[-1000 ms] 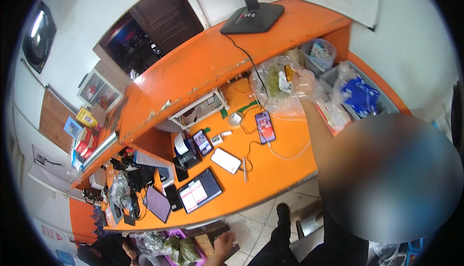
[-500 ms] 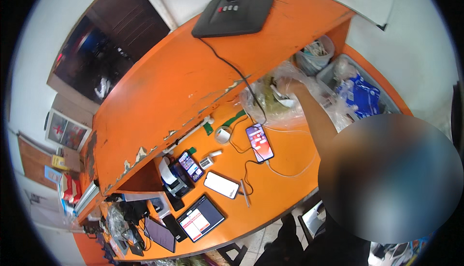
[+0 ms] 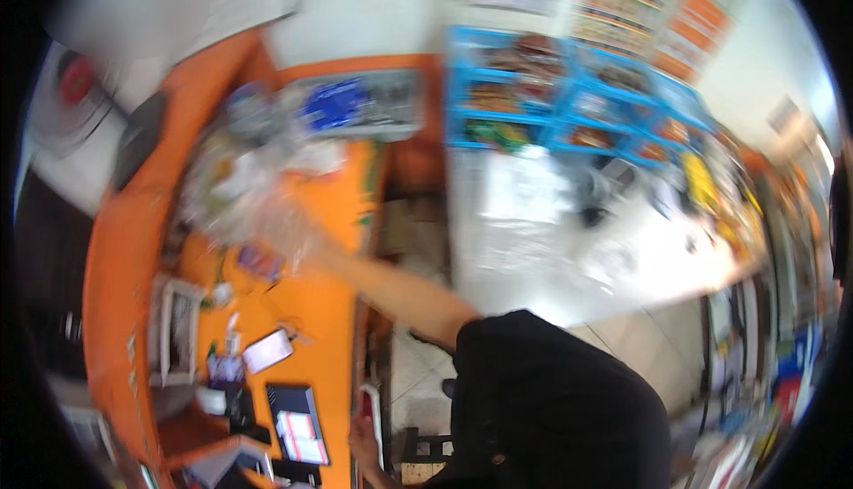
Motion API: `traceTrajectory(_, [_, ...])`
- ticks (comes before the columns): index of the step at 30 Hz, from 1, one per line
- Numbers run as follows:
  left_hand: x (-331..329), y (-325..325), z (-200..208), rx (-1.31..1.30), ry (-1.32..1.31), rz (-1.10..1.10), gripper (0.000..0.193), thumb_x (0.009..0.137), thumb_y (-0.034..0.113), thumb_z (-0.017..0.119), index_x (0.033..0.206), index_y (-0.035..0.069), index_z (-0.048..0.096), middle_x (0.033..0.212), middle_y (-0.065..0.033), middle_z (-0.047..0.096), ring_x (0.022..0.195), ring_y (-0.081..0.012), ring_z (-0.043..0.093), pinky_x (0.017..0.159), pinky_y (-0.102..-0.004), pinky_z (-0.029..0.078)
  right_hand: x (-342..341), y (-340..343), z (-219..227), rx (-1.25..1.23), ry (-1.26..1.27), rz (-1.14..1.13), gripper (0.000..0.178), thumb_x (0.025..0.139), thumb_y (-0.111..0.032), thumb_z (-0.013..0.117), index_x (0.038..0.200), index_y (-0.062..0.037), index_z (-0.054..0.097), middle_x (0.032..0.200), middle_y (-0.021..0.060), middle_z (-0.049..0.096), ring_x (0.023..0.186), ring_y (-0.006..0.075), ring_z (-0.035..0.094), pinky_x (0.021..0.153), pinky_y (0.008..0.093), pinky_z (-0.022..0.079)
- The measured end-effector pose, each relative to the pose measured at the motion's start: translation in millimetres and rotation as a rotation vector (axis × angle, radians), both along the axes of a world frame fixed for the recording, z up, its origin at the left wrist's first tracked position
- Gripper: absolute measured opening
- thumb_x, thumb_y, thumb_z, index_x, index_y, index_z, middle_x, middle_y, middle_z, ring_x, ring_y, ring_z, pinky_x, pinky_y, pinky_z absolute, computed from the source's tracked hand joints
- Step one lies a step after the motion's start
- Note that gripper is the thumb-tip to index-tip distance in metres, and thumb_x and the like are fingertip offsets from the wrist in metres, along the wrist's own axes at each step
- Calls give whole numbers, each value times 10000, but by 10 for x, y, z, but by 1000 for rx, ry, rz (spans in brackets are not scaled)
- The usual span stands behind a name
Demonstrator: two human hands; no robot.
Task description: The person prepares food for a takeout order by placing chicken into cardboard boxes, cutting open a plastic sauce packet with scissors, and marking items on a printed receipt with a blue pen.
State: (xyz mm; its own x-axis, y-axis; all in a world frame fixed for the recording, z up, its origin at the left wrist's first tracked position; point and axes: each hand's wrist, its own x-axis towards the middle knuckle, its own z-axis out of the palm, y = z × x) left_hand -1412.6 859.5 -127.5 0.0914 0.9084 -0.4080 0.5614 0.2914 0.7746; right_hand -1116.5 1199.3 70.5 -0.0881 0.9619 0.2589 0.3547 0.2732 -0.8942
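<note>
My bare right arm reaches from a black sleeve to the far left. My right hand [image 3: 289,227] is smeared by motion at a crumpled clear plastic bag [image 3: 218,191] on the orange desk [image 3: 342,254]; the plastic partly veils its fingers. Low in the picture, beside the desk's edge, my left hand [image 3: 362,443] is closed on a thin, pale, flat thing [image 3: 371,405] with a reddish edge, too blurred to name. A purple-red phone [image 3: 259,262] lies just below the bag. Nearer are a white-screened phone [image 3: 267,351] and a dark tablet [image 3: 298,425] with a lit screen.
A grey tray [image 3: 407,103] with a blue packet [image 3: 336,103] stands behind the bag. The raised orange shelf [image 3: 120,285] bounds the desk on the left. Across a tiled gap is a metal table [image 3: 524,289] bearing blue bins [image 3: 458,89].
The view has swung to the right, bringing the metal table and blue bins in. My right hand stays at the plastic bag. My left hand now shows at the lower edge.
</note>
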Motion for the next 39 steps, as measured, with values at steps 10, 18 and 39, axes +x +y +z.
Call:
traceTrajectory(10, [3073, -1170, 880, -271, -693, -713, 769, 1021, 567, 120, 1432, -17, 404, 1530, -199, 314, 1438, -316, 248, 1174, -416, 176, 1768, -5064, -1302, -28, -124, -750, 460, 1003, -326, 431, 1342, -21, 493, 1356, 211, 531, 1243, 364, 507, 1055, 416, 381])
traceTrajectory(18, [6254, -3225, 649, -573, -480, -1019, 525, 1004, 445, 452, 1314, 29, 532, 1309, -128, 568, 1222, -245, 518, 959, -397, 433, 3689, -9323, -2144, 70, 373, -1761, 381, 967, -74, 498, 1342, -12, 522, 1284, 166, 610, 1159, 230, 600, 1007, 346, 460])
traceTrajectory(39, [10830, -6209, 669, -468, -274, -1266, 300, 791, 68, 760, 1021, 64, 568, 893, -51, 644, 769, -128, 626, 553, -253, 429, 6582, -12309, -1429, 342, 670, -2368, 569, 1010, -424, 452, 1448, -67, 386, 1071, 145, 691, 979, 217, 664, 865, 344, 523])
